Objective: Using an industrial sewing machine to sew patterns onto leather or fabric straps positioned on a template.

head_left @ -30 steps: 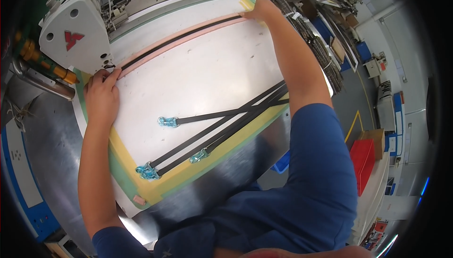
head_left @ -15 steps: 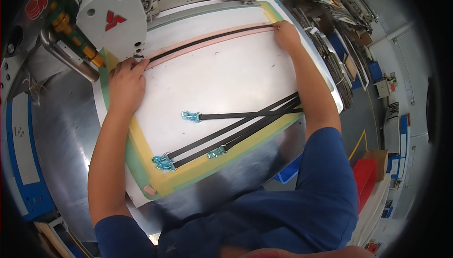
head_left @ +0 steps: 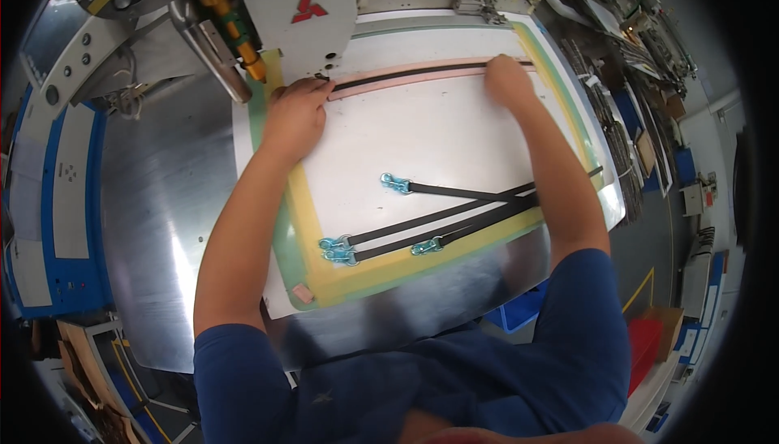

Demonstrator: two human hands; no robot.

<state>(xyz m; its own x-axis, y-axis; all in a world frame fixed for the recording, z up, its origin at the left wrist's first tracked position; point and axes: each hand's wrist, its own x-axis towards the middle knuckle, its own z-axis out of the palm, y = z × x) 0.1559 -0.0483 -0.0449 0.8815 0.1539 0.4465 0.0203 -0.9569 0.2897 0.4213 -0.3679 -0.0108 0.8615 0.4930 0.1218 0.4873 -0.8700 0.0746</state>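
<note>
A white template board (head_left: 422,131) with a yellow-green border lies on the metal machine table. My left hand (head_left: 296,115) presses on its left end, fingertips on a black strap (head_left: 422,73) laid in a pink slot under the white sewing head (head_left: 304,14). Farther right along the same strap rests my right hand (head_left: 507,80), flat on the board. Several loose black straps with blue clips (head_left: 438,221) lie on the near part of the board, clips pointing left.
The shiny metal table (head_left: 170,209) spreads to the left and near side. A blue control panel (head_left: 57,200) stands at far left. Racks with parts and straps (head_left: 625,62) line the right side; blue and red bins (head_left: 649,338) sit at lower right.
The view has swung, so the board and sewing head now sit further right and lower in the picture. My right hand has slid left along the strap; my left hand stays by the sewing head.
</note>
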